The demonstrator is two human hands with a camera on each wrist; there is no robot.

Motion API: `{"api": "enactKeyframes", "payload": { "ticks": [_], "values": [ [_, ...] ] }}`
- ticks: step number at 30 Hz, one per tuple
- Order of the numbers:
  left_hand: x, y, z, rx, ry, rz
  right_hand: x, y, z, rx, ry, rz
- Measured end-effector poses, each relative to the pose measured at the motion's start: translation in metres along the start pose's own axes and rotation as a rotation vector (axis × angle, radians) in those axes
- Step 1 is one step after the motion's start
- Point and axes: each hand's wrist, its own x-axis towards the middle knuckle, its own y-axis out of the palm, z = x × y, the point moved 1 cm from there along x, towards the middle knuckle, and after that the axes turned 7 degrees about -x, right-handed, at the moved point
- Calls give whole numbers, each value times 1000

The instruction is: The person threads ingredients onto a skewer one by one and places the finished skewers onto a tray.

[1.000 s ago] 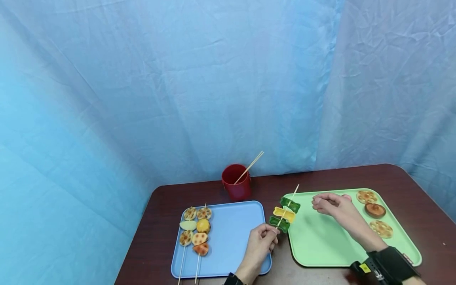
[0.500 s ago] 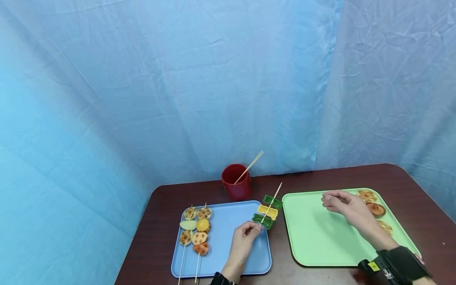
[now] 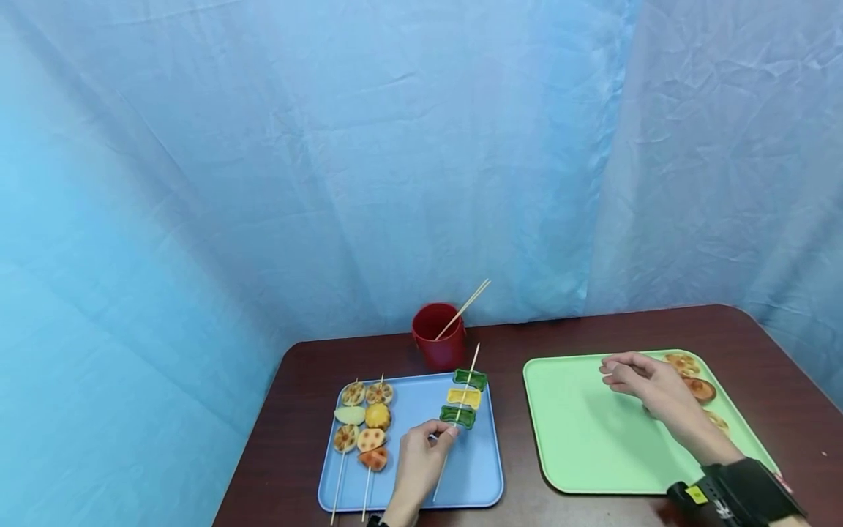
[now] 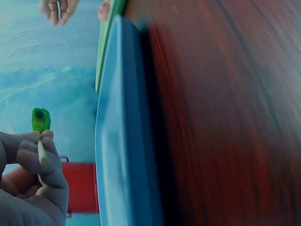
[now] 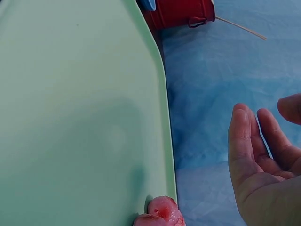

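Note:
Between thumb and fingers my left hand (image 3: 419, 460) pinches a skewer (image 3: 440, 476) just below its food, over the right part of the blue tray (image 3: 419, 399). It carries two green pepper-like pieces (image 3: 470, 379) with a yellow piece (image 3: 464, 398) between them. In the left wrist view the blunt end of the stick (image 4: 43, 153) pokes out from the fingers. My right hand (image 3: 648, 384) hovers over the green tray (image 3: 573, 432), fingers loosely bent and holding nothing. Beneath it are lotus root slices (image 3: 683, 364) and a brown mushroom-like piece (image 3: 700, 389), partly hidden by the arm.
Two loaded skewers (image 3: 369, 439) lie side by side on the blue tray's left, their sticks crossing its front rim. Behind the trays stands a red bucket (image 3: 440, 351) holding thin sticks (image 3: 469, 300). A pinkish-red food piece (image 5: 163, 211) shows at the green tray's edge.
My left hand has carried the pepper skewer leftward from beside the green tray to over the blue tray, turning it more upright in view. My right hand has shifted slightly right.

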Motion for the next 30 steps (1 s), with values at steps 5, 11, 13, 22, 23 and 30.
{"api": "enactKeyframes", "payload": {
  "ticks": [5, 11, 13, 22, 23, 30],
  "values": [
    [-3, -16, 6, 76, 53, -46, 0, 0, -1, -7, -6, -1],
    [-3, -33, 14, 222, 115, -92, 1, 1, -3, 0, -1, -1],
    [-4, -37, 17, 254, 121, -83, 1, 2, -3, -2, -1, 0],
    [-7, -53, 29, 249, 69, -44, 0, 3, -3, -2, -20, 3],
    [-7, -54, 29, 260, 76, -50, 0, 3, -2, 2, -20, 4],
    [-1, -62, 33, 340, 85, -69, 0, 4, -1, 0, -11, 20]
  ]
}}
